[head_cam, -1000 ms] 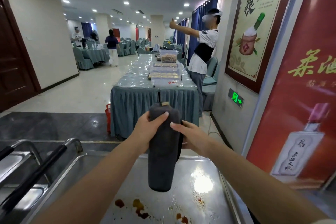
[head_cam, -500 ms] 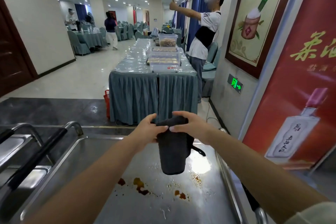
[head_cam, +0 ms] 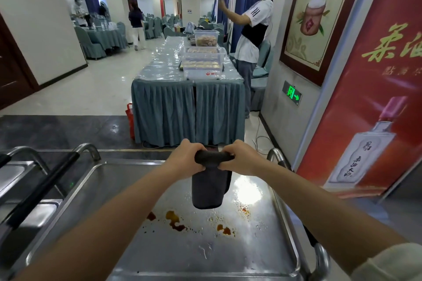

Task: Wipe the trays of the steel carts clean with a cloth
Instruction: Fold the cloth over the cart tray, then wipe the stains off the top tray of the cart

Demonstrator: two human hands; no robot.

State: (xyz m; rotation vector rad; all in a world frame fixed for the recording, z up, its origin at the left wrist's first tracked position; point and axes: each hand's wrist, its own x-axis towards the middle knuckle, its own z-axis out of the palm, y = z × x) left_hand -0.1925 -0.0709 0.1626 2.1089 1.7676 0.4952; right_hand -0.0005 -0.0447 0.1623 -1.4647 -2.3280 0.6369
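A dark grey cloth (head_cam: pixel 209 187) hangs folded above the far part of a steel cart tray (head_cam: pixel 127 235). My left hand (head_cam: pixel 185 158) grips the cloth's top edge on the left. My right hand (head_cam: pixel 239 158) grips the same edge on the right. The cloth's lower end hangs just over the tray surface. Brown and orange sauce stains (head_cam: pixel 175 220) and small droplets lie across the middle of the tray, nearer to me than the cloth.
A second steel cart (head_cam: pixel 27 178) with a black handle bar (head_cam: pixel 43 189) stands close on the left. Beyond the tray is a skirted table (head_cam: pixel 189 109) holding food containers. A person (head_cam: pixel 253 36) stands beside it at the right wall. A red banner (head_cam: pixel 376 102) lines the right side.
Both hands have lowered the cloth from chest height toward the tray and bunched its top edge between them. The view has tilted down, showing more of the stained tray.
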